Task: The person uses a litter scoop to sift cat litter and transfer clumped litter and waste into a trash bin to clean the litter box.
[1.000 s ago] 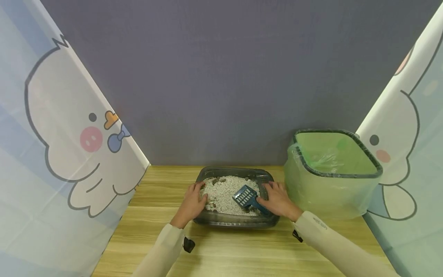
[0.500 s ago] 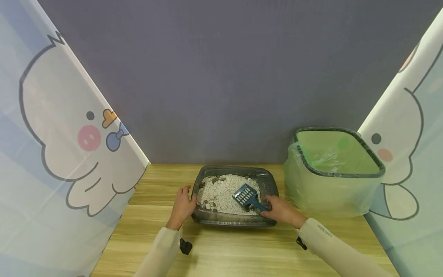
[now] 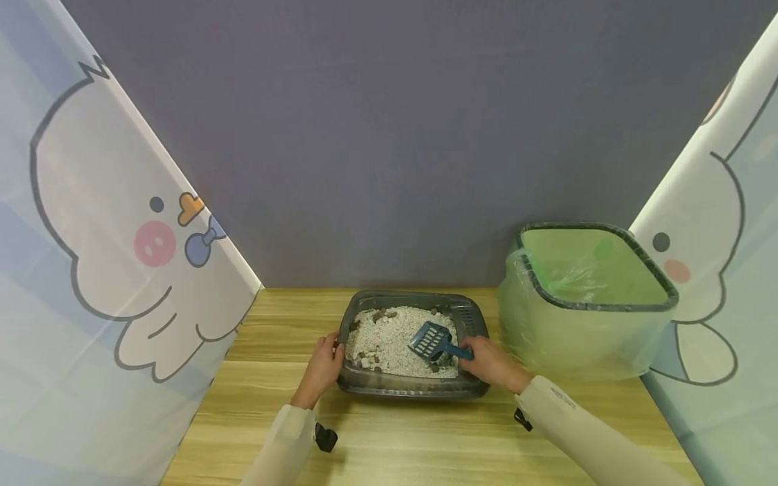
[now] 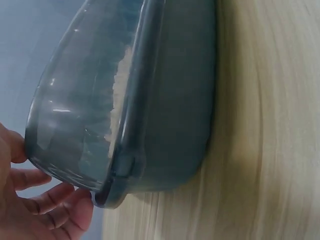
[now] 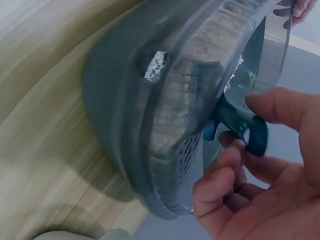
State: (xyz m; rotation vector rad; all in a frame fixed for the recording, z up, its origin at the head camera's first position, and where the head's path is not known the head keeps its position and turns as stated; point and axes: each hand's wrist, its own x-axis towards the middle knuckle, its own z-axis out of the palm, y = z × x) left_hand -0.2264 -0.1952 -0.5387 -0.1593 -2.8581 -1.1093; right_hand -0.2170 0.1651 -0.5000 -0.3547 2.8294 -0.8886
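Note:
A dark translucent litter box [image 3: 407,388] stands on the wooden table, filled with pale litter [image 3: 389,341] dotted with brown clumps. Its left rim is held by my left hand [image 3: 323,368], thumb over the edge and fingers along the outer side, as the left wrist view shows. A blue slotted litter scoop [image 3: 429,339] lies with its head on the litter at the box's right half. My right hand [image 3: 488,361] pinches the end of its handle [image 5: 240,125] between thumb and fingers, over the box's right side.
A bin [image 3: 602,307] with a dark rim and a pale green plastic liner stands right of the box. Behind is a grey wall [image 3: 383,148]. Cartoon-printed panels [image 3: 121,223] flank both sides of the wooden table [image 3: 401,439].
My left hand has moved outward from over the litter to the left rim. The right hand has taken hold of the scoop's handle, whose end has swung away from the front edge.

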